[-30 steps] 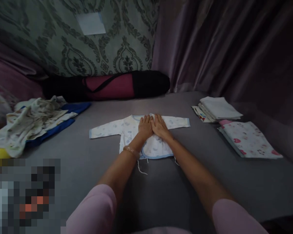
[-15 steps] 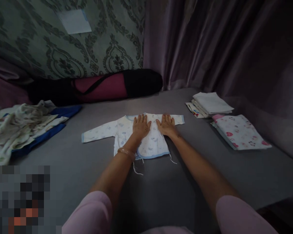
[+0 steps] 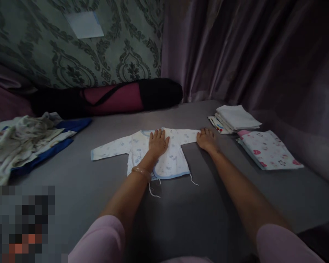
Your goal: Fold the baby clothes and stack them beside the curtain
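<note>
A small white baby shirt (image 3: 170,160) with blue trim and a faint blue print lies spread on the grey bed sheet (image 3: 98,193), its sleeves stretched out to both sides. White tie strings (image 3: 193,179) trail from its lower hem. My left hand (image 3: 158,143) rests flat on the upper chest of the shirt, fingers extended. Over the end of the right-hand sleeve lies my right hand (image 3: 207,140), palm down with fingers out, covering the cuff. Neither hand grasps the cloth.
Rumpled clothes (image 3: 27,142) lie at the left. Folded white cloths (image 3: 238,117) and a folded heart-print cloth (image 3: 272,149) sit at the right. A long black and maroon bag (image 3: 115,96) lies along the patterned wall, beside purple curtains (image 3: 197,47).
My right hand has slid rightward along the sleeve, from near the shirt's shoulder to the cuff. My left hand stays in place on the chest.
</note>
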`<move>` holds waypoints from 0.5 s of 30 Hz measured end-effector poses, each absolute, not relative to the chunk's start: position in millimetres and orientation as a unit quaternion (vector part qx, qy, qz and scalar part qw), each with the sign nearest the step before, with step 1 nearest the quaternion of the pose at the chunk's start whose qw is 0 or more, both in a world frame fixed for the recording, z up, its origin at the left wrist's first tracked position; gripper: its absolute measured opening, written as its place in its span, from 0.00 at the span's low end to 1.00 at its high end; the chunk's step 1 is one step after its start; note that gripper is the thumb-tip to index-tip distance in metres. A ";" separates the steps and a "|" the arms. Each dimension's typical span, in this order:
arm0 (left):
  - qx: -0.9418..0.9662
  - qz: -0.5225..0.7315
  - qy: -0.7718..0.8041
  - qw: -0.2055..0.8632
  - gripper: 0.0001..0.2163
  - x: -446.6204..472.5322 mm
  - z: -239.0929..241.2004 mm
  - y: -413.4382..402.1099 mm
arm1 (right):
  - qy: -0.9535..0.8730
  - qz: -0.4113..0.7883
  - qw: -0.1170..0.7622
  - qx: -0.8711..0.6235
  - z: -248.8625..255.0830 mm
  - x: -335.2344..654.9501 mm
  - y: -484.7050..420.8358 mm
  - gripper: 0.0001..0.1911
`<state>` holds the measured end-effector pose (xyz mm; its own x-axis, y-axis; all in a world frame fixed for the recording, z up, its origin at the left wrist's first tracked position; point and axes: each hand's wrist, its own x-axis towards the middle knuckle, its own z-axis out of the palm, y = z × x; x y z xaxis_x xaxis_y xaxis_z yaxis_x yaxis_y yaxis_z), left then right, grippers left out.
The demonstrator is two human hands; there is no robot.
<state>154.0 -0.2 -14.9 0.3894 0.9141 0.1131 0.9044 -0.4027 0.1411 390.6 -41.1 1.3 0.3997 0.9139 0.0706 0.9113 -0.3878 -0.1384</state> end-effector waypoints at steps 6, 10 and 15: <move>0.829 0.063 0.555 0.026 0.29 155.7 -13.7 0.0 | -0.513 -0.020 0.120 -0.850 6.9 406.7 -33.1 0.19; 0.829 0.065 0.555 0.027 0.30 155.9 -14.7 1.0 | -0.485 0.036 0.185 -0.854 5.4 403.7 -26.7 0.18; 0.828 0.073 0.555 0.023 0.30 155.9 -15.0 0.6 | -0.497 0.034 0.268 -0.825 4.1 402.2 -29.0 0.19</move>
